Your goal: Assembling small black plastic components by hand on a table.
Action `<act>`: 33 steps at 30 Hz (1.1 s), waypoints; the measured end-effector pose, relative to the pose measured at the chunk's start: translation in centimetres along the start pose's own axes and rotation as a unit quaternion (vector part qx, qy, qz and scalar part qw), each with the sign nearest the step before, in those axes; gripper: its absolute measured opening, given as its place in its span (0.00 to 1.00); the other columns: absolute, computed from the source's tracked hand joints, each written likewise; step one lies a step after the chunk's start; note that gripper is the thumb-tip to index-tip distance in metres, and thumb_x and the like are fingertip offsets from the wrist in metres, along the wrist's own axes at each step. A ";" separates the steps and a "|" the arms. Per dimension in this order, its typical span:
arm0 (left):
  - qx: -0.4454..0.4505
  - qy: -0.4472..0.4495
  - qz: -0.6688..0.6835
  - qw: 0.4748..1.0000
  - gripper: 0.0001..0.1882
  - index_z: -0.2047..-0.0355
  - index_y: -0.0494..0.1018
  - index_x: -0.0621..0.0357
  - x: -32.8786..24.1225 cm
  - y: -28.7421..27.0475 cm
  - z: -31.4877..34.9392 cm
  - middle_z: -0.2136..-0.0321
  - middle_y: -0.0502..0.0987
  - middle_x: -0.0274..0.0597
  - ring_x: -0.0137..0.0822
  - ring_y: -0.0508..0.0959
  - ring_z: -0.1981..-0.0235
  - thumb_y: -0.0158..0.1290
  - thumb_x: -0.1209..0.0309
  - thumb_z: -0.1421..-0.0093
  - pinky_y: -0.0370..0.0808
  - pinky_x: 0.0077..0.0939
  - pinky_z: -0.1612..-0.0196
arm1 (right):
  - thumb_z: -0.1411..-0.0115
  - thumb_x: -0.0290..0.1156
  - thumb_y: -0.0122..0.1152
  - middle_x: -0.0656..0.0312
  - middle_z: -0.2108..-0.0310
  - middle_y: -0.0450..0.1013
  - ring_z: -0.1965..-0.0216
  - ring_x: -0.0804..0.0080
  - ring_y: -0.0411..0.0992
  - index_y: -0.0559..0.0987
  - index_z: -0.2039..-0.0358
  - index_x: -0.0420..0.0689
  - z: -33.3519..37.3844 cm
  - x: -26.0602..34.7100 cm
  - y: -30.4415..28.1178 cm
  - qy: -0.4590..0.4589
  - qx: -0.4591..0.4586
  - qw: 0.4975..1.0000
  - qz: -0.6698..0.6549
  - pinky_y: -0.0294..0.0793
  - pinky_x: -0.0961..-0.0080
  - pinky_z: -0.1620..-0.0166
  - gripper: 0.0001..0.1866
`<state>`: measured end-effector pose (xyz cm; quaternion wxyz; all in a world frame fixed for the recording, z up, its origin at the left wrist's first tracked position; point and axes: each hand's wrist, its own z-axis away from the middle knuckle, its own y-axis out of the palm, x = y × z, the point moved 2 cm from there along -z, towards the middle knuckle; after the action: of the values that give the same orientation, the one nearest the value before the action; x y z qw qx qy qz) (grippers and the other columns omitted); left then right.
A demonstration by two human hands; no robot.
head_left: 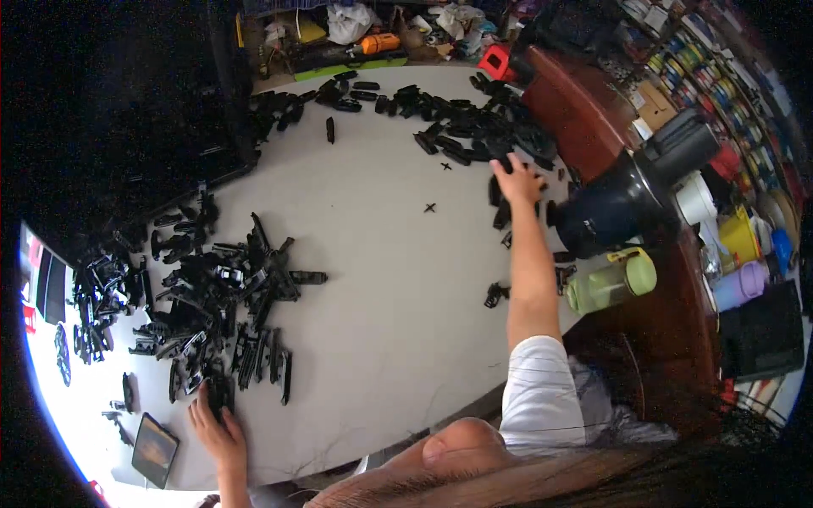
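The open right hand (518, 179) is lying by black plastic parts (461, 132); the loosely open left hand (219, 430) is touching another heap (203, 311).

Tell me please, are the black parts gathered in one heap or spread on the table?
Spread: one dense heap lies by the left hand, another group by the right hand.

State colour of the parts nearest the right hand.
Black: the parts at the right hand, best seen in the head view.
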<state>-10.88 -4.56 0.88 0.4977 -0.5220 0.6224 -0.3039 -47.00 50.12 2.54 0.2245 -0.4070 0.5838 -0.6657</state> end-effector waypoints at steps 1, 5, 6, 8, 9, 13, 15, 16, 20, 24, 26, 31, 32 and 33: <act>-0.004 0.020 -0.002 1.000 0.24 0.47 0.59 0.69 0.1 0.2 0.2 0.53 0.67 0.56 0.56 0.66 0.59 0.41 0.69 0.42 0.62 0.44 0.52 | 0.51 0.65 0.48 0.59 0.37 0.48 0.38 0.47 0.45 0.60 0.42 0.70 1.7 0.9 0.4 -0.016 -0.012 1.000 0.009 0.55 0.46 0.45 0.35; -0.045 0.078 -0.002 0.996 0.22 0.49 0.60 0.68 -0.9 -0.2 -0.1 0.57 0.68 0.55 0.54 0.66 0.59 0.42 0.72 0.44 0.63 0.42 0.54 | 0.52 0.63 0.50 0.58 0.38 0.50 0.39 0.45 0.46 0.64 0.45 0.70 8.8 4.3 1.4 -0.093 -0.015 0.996 0.001 0.57 0.44 0.46 0.32; -0.042 0.080 -0.007 0.996 0.22 0.49 0.61 0.67 -0.6 -0.3 0.1 0.58 0.68 0.55 0.54 0.66 0.59 0.42 0.72 0.44 0.63 0.42 0.54 | 0.51 0.63 0.51 0.58 0.38 0.50 0.39 0.46 0.46 0.65 0.46 0.70 11.0 5.5 1.7 -0.118 -0.018 0.993 -0.004 0.57 0.45 0.46 0.32; -0.029 0.065 0.018 0.997 0.21 0.49 0.61 0.65 -0.8 -0.2 0.3 0.60 0.68 0.55 0.54 0.66 0.59 0.43 0.73 0.44 0.64 0.42 0.56 | 0.51 0.62 0.52 0.58 0.39 0.51 0.39 0.46 0.46 0.65 0.46 0.69 15.1 7.1 2.3 -0.156 -0.011 0.988 -0.006 0.56 0.45 0.46 0.31; -0.044 0.069 0.033 0.996 0.21 0.49 0.61 0.64 -1.0 -0.4 0.3 0.61 0.67 0.56 0.54 0.66 0.60 0.43 0.75 0.44 0.65 0.42 0.57 | 0.51 0.62 0.52 0.58 0.39 0.51 0.39 0.47 0.46 0.65 0.46 0.69 17.4 7.9 2.4 -0.174 -0.008 0.985 -0.001 0.56 0.45 0.46 0.31; -0.021 0.056 0.086 0.995 0.21 0.48 0.60 0.65 -1.7 -0.8 0.2 0.59 0.67 0.56 0.55 0.65 0.58 0.42 0.74 0.44 0.64 0.43 0.54 | 0.52 0.60 0.54 0.56 0.40 0.53 0.38 0.48 0.45 0.66 0.47 0.67 25.1 9.5 2.9 -0.237 -0.025 0.971 -0.021 0.55 0.45 0.46 0.31; -0.006 0.039 0.073 0.997 0.21 0.48 0.60 0.64 -1.6 -1.0 0.3 0.59 0.66 0.55 0.55 0.65 0.58 0.43 0.75 0.44 0.65 0.43 0.55 | 0.52 0.59 0.55 0.55 0.40 0.53 0.38 0.48 0.44 0.67 0.47 0.66 29.1 10.8 3.2 -0.265 -0.010 0.963 -0.041 0.54 0.42 0.46 0.31; -0.007 0.036 0.072 0.997 0.21 0.48 0.60 0.64 -1.6 -1.3 0.4 0.59 0.66 0.55 0.55 0.65 0.58 0.43 0.75 0.44 0.65 0.43 0.55 | 0.51 0.59 0.55 0.54 0.40 0.53 0.38 0.47 0.44 0.67 0.47 0.65 31.1 11.4 3.2 -0.276 0.000 0.960 -0.050 0.54 0.41 0.46 0.30; -0.015 0.048 0.082 0.995 0.21 0.49 0.61 0.64 -1.6 -1.4 0.6 0.60 0.67 0.55 0.54 0.66 0.59 0.43 0.75 0.44 0.65 0.42 0.56 | 0.49 0.61 0.52 0.50 0.39 0.49 0.37 0.42 0.38 0.63 0.44 0.64 35.1 12.7 3.7 -0.332 0.072 0.932 -0.126 0.43 0.31 0.46 0.33; -0.015 0.052 0.090 0.994 0.20 0.49 0.62 0.63 -1.4 -0.9 0.5 0.61 0.68 0.55 0.54 0.67 0.60 0.43 0.74 0.44 0.65 0.42 0.56 | 0.46 0.56 0.50 0.49 0.38 0.48 0.37 0.42 0.40 0.62 0.43 0.60 26.6 9.4 1.4 -0.314 -0.092 0.929 -0.173 0.40 0.31 0.45 0.31; 0.003 0.050 0.086 0.995 0.20 0.49 0.62 0.64 -1.0 -0.5 0.3 0.59 0.68 0.56 0.55 0.66 0.57 0.42 0.73 0.42 0.65 0.42 0.54 | 0.44 0.54 0.48 0.45 0.40 0.50 0.38 0.43 0.42 0.62 0.44 0.55 19.1 5.7 -0.2 -0.255 -0.135 0.945 -0.158 0.43 0.32 0.45 0.29; -0.038 0.067 0.050 0.996 0.19 0.50 0.62 0.66 -0.6 -0.6 0.5 0.58 0.67 0.58 0.57 0.65 0.56 0.42 0.73 0.42 0.62 0.44 0.52 | 0.44 0.62 0.38 0.46 0.37 0.43 0.36 0.46 0.37 0.54 0.39 0.59 6.2 -3.6 -1.3 -0.056 -0.094 0.994 -0.020 0.41 0.36 0.43 0.36; -0.077 0.103 0.032 0.991 0.19 0.51 0.63 0.65 -0.7 -0.4 0.3 0.63 0.68 0.56 0.55 0.66 0.62 0.43 0.74 0.44 0.63 0.42 0.57 | 0.44 0.64 0.36 0.45 0.37 0.40 0.35 0.47 0.35 0.51 0.38 0.60 5.8 -4.1 -1.5 -0.011 -0.040 0.999 0.003 0.38 0.39 0.42 0.37; -0.074 0.108 0.035 0.991 0.19 0.51 0.63 0.65 -0.6 -0.3 0.3 0.63 0.68 0.56 0.55 0.66 0.62 0.43 0.74 0.44 0.63 0.42 0.57 | 0.44 0.65 0.33 0.44 0.36 0.37 0.35 0.47 0.33 0.49 0.37 0.61 5.3 -4.8 -1.5 0.037 0.013 0.999 0.025 0.36 0.41 0.40 0.38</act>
<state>-10.50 -3.98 1.23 0.3975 -0.4995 0.7112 -0.2943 -39.70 50.99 2.60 0.2244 -0.3641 0.5931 -0.6822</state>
